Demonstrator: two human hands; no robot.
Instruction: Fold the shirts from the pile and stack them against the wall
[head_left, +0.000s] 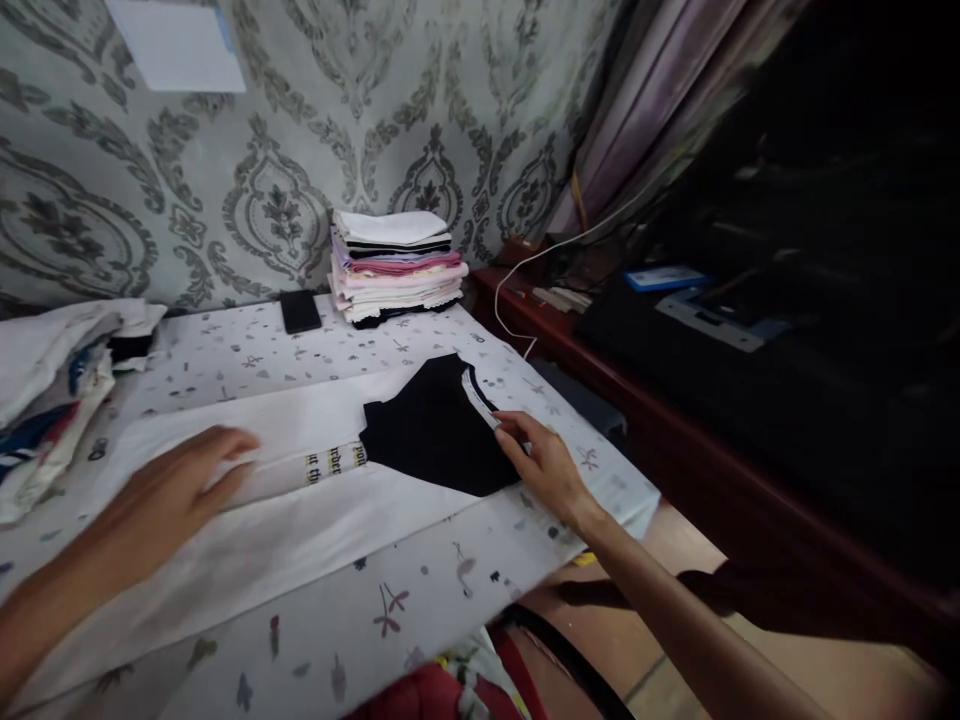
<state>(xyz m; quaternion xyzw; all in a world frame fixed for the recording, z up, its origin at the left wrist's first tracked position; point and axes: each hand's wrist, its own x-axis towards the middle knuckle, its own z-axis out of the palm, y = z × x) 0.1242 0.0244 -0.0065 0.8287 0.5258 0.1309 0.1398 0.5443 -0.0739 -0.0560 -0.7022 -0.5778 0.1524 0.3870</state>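
Observation:
A white and black shirt [442,425] lies across the bed-like padded surface, its long white part folded lengthwise and its black end to the right. Printed lettering shows on a strip near the middle. My right hand [544,465] pinches the black end at a pale-trimmed curved edge, thumb and forefinger together. Over the white part hovers or rests my left hand [176,490], slightly blurred, thumb and fingers apart; whether it touches the cloth I cannot tell.
A neat stack of folded clothes [397,265] stands by the patterned wall, a black phone [300,311] beside it. Loose clothes [64,390] lie in a heap at left. A dark red desk [675,420] with a white cable [501,290] borders the right. Red cloth [420,692] shows below.

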